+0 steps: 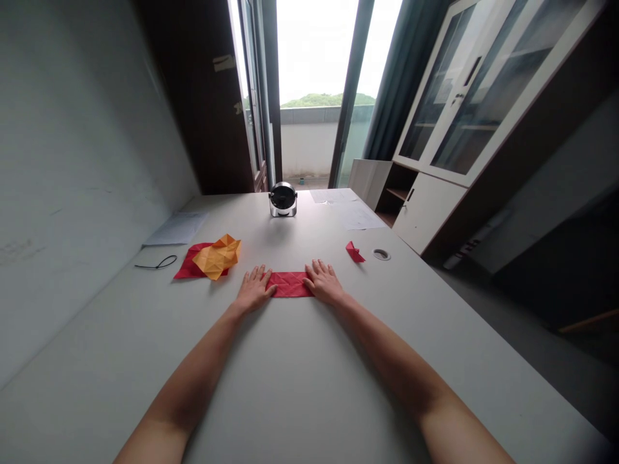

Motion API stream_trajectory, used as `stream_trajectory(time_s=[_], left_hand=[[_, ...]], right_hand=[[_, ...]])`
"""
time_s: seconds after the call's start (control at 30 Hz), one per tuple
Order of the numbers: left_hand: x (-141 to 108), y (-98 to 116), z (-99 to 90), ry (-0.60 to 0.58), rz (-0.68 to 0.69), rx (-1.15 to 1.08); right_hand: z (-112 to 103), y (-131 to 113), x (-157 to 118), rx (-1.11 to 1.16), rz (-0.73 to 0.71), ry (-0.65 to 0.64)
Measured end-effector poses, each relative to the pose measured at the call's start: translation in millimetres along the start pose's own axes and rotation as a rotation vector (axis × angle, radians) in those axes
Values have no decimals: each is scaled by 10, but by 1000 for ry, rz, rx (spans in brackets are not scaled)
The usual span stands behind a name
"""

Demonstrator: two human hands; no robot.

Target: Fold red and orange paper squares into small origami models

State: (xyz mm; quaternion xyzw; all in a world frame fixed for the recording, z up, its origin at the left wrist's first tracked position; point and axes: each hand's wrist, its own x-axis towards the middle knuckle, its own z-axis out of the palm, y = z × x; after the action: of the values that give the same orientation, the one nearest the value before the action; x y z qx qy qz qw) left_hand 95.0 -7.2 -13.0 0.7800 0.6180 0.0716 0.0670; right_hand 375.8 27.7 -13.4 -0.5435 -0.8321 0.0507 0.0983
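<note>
A creased red sheet of paper, folded into a wide strip, lies flat on the white table. My left hand rests on its left end with the fingers spread. On the right end lies my right hand, fingers stretched out and palm down. Both hands cover the strip's ends, so those edges are hidden. To the right sits a small folded red paper piece. At the left, a creased orange paper lies over another red sheet.
A small round black device on a metal stand stands at the back. A black cable tie and white paper lie at left. A cable hole is at right; more papers lie behind it. A wall borders the left.
</note>
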Motion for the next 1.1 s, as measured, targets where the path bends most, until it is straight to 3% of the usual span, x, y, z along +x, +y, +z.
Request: stream_trajectory(time_s=[0.13,0.23,0.43,0.67,0.83,0.93,1.1], left_hand=[[-4,-40,-21,101,-44,-9],[-20,-31,-51,180,-40,-26],[-64,32,-126,253,34,-73],[-86,85,-179,307,137,-216],[-142,188,-218,243,180,-264],[-146,227,-239,170,281,-277],[-102,229,-166,65,354,-130]], right_hand=[[-37,48,6,-19,70,189],[-84,3,-16,22,-44,256],[-135,-218,-107,140,-394,146],[-180,-240,-116,177,-396,126],[-183,-226,-116,180,-362,123],[-161,-224,-100,196,-301,117],[-107,-198,-63,178,-228,109]])
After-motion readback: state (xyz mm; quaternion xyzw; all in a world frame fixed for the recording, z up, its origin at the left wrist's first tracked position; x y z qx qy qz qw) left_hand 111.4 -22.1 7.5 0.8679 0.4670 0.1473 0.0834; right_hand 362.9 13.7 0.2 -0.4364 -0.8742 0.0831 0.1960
